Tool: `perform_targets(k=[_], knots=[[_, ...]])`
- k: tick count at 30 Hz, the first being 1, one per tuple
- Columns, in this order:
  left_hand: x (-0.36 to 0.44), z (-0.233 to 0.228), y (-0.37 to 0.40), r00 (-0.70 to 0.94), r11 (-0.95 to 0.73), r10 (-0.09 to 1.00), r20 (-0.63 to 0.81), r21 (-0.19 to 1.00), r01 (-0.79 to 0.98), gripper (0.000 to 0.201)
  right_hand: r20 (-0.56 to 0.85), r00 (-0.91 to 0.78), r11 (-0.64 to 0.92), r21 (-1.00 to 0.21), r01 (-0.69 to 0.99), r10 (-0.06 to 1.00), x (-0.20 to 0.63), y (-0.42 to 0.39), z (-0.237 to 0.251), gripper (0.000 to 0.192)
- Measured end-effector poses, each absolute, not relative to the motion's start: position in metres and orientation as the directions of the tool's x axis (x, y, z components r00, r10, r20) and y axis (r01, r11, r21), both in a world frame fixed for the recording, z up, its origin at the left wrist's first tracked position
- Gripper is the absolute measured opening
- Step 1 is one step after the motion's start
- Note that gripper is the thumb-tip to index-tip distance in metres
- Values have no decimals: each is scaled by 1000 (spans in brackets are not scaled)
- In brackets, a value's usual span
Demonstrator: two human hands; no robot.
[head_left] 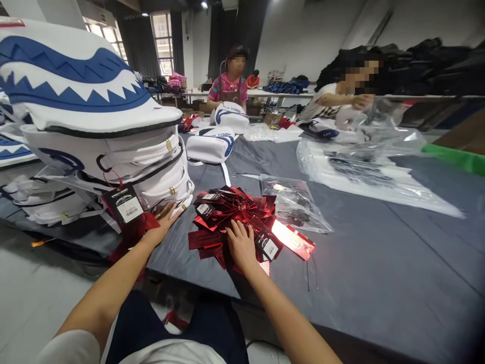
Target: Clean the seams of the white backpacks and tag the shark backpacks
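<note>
A tall stack of white backpacks [125, 119] with blue zigzag trim stands at the left of the table. My left hand [163, 222] rests against the lower edge of this stack, fingers stretched out along it. A black and red hang tag [127, 205] dangles on a red cord from a bag, just beside my left wrist. In front of me a pile of shiny red hang tags [212, 241] is fanned out in a rough circle. My right hand [241, 243] lies on the pile with fingers spread, touching the tags near the centre.
Behind the pile lies a clear plastic bag [299, 202] with dark contents. White pouches [210, 147] sit further back. Large clear plastic bags [364, 169] cover the right side. One co-worker [231, 86] is across the table, another [329, 101] at right handles plastic.
</note>
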State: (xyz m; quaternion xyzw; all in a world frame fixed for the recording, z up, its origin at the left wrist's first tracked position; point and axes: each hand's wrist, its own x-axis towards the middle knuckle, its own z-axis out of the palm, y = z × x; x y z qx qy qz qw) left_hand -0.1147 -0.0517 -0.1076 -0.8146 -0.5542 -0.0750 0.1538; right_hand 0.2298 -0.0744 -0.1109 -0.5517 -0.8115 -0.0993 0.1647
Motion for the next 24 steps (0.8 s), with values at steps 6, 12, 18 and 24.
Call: perform_targets(k=[6,12,18,24], knots=[[-144,-104,-25,322,-296,912,253,-135,946,84,376,-346,385,-29,923,860,240,-73,-112,37],[-178,-97,-26,284,-266,937,204,-109,958,70,353,-365,399,-27,917,862,249,-72,-106,37],[-208,-81,-42,204,-184,958,200,-116,976,67,341,-373,401,-13,916,863,274,-72,-103,38],[-197,-72,-57,117,-73,967,224,-193,979,66,390,-386,432,-35,901,836,262,-72,-95,33]])
